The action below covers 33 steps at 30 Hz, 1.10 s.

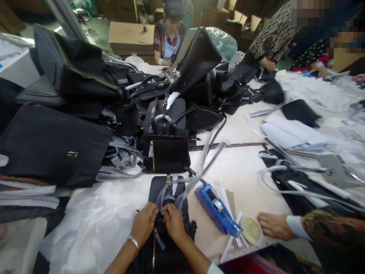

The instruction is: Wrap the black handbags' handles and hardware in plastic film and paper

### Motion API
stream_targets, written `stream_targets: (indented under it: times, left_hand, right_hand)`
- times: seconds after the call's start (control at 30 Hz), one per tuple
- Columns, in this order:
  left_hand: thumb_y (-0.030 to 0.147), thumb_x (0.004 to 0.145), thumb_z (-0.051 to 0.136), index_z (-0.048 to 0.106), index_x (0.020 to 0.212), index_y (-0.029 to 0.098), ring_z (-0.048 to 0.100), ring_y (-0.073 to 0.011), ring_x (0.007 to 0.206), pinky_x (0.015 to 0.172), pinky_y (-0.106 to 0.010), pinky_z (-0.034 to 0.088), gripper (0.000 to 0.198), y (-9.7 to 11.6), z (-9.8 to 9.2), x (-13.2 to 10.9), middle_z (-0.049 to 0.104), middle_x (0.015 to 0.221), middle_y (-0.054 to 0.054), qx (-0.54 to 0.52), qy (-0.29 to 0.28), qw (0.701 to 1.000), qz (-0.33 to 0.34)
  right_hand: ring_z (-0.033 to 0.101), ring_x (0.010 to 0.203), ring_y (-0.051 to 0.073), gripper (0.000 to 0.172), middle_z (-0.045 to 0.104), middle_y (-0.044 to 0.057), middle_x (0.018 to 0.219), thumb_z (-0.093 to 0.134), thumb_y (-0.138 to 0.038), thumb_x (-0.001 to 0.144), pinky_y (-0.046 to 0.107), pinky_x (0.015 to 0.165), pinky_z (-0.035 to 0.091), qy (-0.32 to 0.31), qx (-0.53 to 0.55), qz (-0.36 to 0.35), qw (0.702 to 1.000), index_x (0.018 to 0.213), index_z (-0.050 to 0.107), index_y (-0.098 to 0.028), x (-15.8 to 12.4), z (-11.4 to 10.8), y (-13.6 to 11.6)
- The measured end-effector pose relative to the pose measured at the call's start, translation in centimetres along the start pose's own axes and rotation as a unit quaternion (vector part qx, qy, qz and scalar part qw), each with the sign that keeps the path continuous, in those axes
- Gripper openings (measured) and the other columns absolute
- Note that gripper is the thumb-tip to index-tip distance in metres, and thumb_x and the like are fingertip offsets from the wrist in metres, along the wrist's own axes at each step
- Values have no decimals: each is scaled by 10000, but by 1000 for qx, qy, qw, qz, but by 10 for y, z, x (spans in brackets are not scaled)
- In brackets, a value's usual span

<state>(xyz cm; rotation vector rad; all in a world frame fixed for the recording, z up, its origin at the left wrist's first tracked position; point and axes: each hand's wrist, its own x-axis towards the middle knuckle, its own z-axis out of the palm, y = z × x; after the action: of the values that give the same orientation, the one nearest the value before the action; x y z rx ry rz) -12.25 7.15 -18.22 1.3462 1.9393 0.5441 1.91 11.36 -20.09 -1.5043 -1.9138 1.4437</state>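
A black backpack (155,188) lies flat at the table's front edge, with a gold zipper down its face. My left hand (145,222), a bracelet at its wrist, is closed at the bag's upper middle, fingertips curled; what they pinch is too small to make out. Close beside it, my right hand (173,221) is closed on a clear plastic-wrapped strap (182,190) that loops up from the bag. A second black backpack (168,152) with a gold zipper lies just beyond.
A blue tape dispenser (218,209), paper strips (228,243) and a roll of tape (251,230) lie to the right, near a co-worker's hand (275,225). Black bags (74,72) pile up at the back left. White sheeting (94,224) spreads at left; other people stand across the table.
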Motion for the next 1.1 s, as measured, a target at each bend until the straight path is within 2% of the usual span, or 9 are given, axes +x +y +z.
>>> stream_targets:
  times: [0.27, 0.47, 0.6, 0.77, 0.87, 0.93, 0.97, 1.03, 1.1]
  left_hand:
    - [196, 881, 365, 574, 838, 210, 599, -202, 802, 727, -304, 404, 215, 1, 2, 0, 613, 853, -65, 125, -79, 989, 8]
    - [129, 822, 396, 610, 866, 183, 646, -250, 762, 687, -346, 426, 225, 4, 2, 1, 680, 818, -121, 173, -128, 976, -23]
    - [131, 820, 395, 614, 878, 172, 655, -263, 786, 717, -368, 435, 230, 4, 7, 0, 697, 811, -142, 176, -131, 974, -53]
    - [200, 834, 433, 589, 814, 191, 655, -254, 715, 686, -354, 433, 157, 4, -1, -2, 677, 712, -102, 132, -120, 982, -66]
    - [273, 857, 444, 543, 933, 208, 643, -246, 832, 751, -344, 425, 141, 10, -5, 5, 667, 856, -89, 76, -77, 993, -48]
    - [302, 862, 445, 500, 999, 220, 631, -223, 874, 780, -321, 421, 170, 14, -1, 11, 651, 898, -64, 31, -49, 998, -38]
    - [302, 861, 443, 487, 1002, 222, 633, -212, 849, 769, -310, 425, 168, 15, 3, 14, 644, 865, -44, 10, -40, 998, -39]
    - [278, 852, 441, 473, 969, 223, 634, -198, 743, 708, -296, 428, 133, 15, 12, 18, 615, 750, 0, -24, -27, 998, -49]
    - [258, 840, 449, 462, 940, 228, 613, -191, 650, 650, -286, 411, 105, 12, 19, 18, 568, 664, 35, -45, -19, 997, -62]
  right_hand:
    - [582, 578, 120, 157, 585, -3, 744, 439, -84, 821, 232, 616, 454, -21, 11, 7, 1000, 828, 565, -178, -4, 2, 7]
    - [640, 752, 155, 383, 644, 11, 876, 479, -102, 816, 253, 698, 485, -71, 8, -50, 996, 1182, 446, -212, -14, -16, 2]
    - [654, 825, 181, 209, 667, 51, 885, 412, -115, 868, 261, 725, 469, -71, -85, -63, 992, 1024, 528, -192, -16, -21, -1]
    - [668, 747, 196, 149, 686, 80, 825, 421, -136, 870, 271, 672, 466, -71, -181, -44, 980, 898, 563, -174, -8, -11, -11]
    - [665, 707, 214, 149, 690, 94, 776, 434, -178, 865, 303, 645, 480, -54, -174, -46, 982, 863, 583, -175, -2, -8, -27]
    - [661, 750, 233, 140, 694, 89, 791, 466, -241, 847, 333, 659, 494, -35, -167, -50, 984, 884, 596, -206, -8, -30, -24]
    - [656, 790, 246, 143, 695, 84, 805, 485, -277, 829, 355, 680, 500, -22, -167, -49, 985, 902, 600, -233, -16, -51, -15]
    - [638, 849, 279, 160, 690, 82, 805, 511, -337, 782, 413, 718, 501, 11, -168, -47, 985, 908, 605, -303, -44, -118, 22]
    - [623, 872, 289, 142, 677, 70, 765, 537, -379, 718, 442, 769, 489, 82, -165, -50, 982, 843, 606, -377, -81, -201, 73]
